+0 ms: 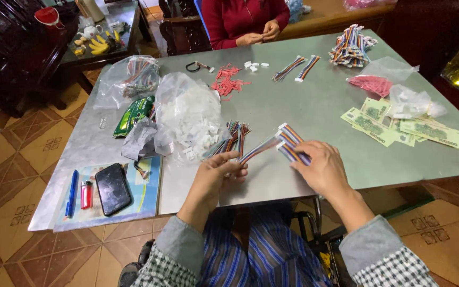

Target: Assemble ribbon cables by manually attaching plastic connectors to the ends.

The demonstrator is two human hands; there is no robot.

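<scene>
Head view, centre of frame. Left hand curled, fingers pinched on the near end of a flat striped cable: thin parallel wires, multicoloured, ribbon-like. Right hand lies palm-down over the cable's far end, fingers closed on a small stack of like cables with white plastic plugs. Both grips snug, no gap seen. Cable spans between the hands, just above the table edge, lower centre.

Table: dull grey metal sheet, smooth, faintly scuffed. Just above the left hand, a loose cable bundle fanned out. Left of that, a crinkled clear bag full of small white plastic housings. Lower left: glossy black phone, red lighter, blue pen, all lying on a pale booklet. Right: paper banknotes, greenish, flat, overlapped by another clear bag. Upper centre: a red tangle of wires. Top of frame: another person's hands, red sleeves.
</scene>
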